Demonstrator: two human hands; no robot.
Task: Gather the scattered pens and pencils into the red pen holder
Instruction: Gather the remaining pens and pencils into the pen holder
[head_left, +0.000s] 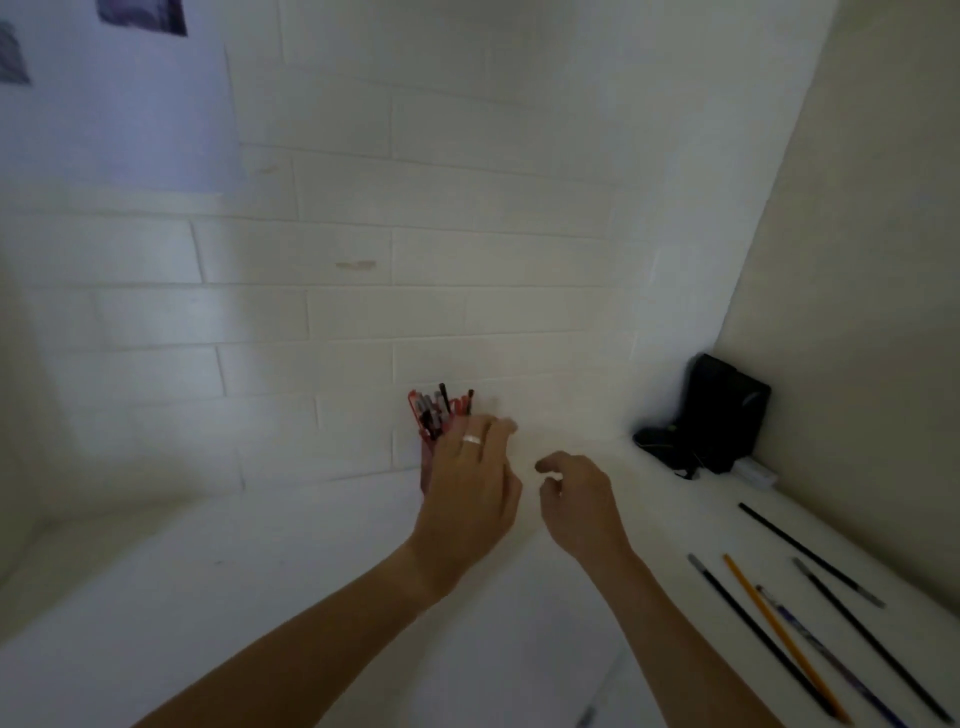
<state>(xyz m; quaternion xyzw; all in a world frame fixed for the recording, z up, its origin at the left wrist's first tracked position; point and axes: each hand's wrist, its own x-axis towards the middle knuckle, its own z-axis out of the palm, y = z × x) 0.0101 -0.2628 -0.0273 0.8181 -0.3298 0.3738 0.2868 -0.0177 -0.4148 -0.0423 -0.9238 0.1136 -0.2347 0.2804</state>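
With the left hand (470, 486) spread against the red pen holder (434, 423) at the counter's back edge, send the empty, loosely curled right hand (579, 501) to the orange pencil (779, 634) near the right edge.

A red pen holder (427, 415) of openwork plastic is seen, and dark and grey pen ends (435, 408) are shown inside it. A silver-coloured ring (471, 439) is worn on the left hand (470, 488). The white painted brick wall (363, 312) is marked by a pattern of staggered courses and by one small tan smear (356, 265). A white tabletop (311, 597) is shown below it. A yellow-orange pencil (779, 634) is laid among black pens (748, 623) (two tipped in grey) and a blue-purple patterned pen (826, 654). A black pouch (722, 410) is seen in the corner. Dark purplish pictures (145, 13) are shown on a pale bluish sheet (119, 114).
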